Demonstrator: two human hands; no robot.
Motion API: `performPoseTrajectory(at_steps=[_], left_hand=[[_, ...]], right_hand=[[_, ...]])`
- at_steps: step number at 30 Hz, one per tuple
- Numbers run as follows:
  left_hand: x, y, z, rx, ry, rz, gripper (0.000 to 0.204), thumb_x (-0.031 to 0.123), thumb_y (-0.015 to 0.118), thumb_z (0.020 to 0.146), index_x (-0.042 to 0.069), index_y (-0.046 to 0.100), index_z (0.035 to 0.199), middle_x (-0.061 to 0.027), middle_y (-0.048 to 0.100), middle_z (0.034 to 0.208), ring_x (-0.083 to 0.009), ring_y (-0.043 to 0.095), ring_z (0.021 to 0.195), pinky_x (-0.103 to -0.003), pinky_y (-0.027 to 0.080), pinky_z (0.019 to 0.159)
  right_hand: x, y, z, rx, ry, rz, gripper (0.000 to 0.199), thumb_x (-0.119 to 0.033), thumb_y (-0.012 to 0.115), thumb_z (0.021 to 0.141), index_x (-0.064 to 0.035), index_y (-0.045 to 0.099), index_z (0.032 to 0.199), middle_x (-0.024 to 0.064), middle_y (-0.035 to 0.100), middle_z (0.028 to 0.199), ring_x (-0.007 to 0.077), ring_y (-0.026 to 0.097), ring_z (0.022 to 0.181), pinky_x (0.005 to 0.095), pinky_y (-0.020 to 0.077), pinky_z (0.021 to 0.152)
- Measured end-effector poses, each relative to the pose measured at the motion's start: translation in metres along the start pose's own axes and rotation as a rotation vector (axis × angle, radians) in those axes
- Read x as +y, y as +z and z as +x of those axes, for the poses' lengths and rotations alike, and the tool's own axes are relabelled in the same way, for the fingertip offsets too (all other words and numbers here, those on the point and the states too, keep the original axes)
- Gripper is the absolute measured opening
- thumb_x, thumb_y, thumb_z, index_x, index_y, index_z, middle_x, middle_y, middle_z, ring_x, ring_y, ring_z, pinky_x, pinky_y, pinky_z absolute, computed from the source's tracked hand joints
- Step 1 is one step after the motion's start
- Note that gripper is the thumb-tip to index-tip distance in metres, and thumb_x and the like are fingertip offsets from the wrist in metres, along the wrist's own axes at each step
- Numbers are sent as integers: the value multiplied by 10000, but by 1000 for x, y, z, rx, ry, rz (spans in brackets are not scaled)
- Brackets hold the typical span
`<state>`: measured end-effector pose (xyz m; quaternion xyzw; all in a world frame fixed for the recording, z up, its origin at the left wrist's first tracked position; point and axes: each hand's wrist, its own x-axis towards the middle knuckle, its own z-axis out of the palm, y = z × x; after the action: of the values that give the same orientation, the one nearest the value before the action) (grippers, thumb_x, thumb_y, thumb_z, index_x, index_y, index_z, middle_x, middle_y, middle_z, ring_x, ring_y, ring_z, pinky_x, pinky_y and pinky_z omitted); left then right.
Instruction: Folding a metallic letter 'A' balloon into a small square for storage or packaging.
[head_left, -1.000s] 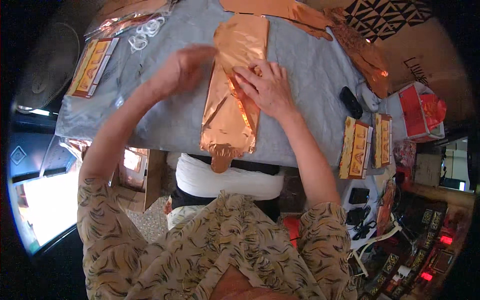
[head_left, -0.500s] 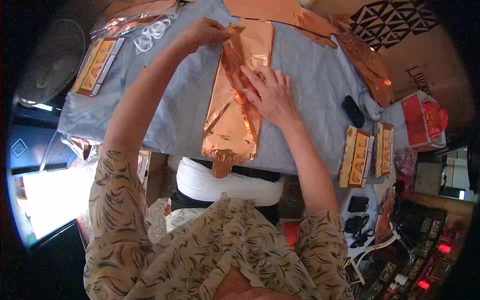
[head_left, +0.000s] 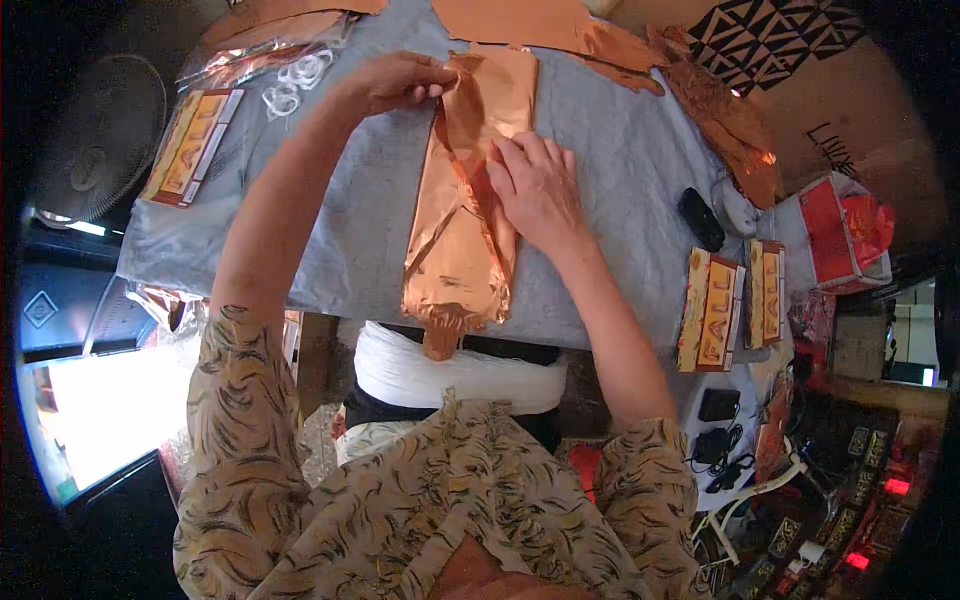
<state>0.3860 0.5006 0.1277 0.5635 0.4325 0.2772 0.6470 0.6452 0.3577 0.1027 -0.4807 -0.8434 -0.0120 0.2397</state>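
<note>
Your left hand (head_left: 395,82) has reached out to 12 o'clock, now pinching the foil (head_left: 468,200) top edge; your right hand (head_left: 537,190) stays flat, open, pressing it.

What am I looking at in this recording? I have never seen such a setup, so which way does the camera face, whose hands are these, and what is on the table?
No machine is involved: a person works with bare hands, filmed by a wide fisheye camera worn on their head and looking down, so edges bend near the rim. The forearms enter from below. The left hand pinches the far upper edge of a long copper foil balloon lying flat on the grey cloth-covered table. The right hand presses flat on the balloon's middle. Around it lie more copper foil pieces, flat yellow packages, a small black object and a red box.
</note>
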Motion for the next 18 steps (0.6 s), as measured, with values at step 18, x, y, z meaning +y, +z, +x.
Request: performPoseTrajectory(at_steps=[18], left_hand=[[-7,-26,17,-43,56,72,253,306,721,1013,54,740,1007,49,654,788,-13,509,639,-175,385,549]], right_hand=[[-42,51,27,469,301,487,393,-140,703,960,37,554,1278,217,549,1366,382,535,1309,453,444,1113]])
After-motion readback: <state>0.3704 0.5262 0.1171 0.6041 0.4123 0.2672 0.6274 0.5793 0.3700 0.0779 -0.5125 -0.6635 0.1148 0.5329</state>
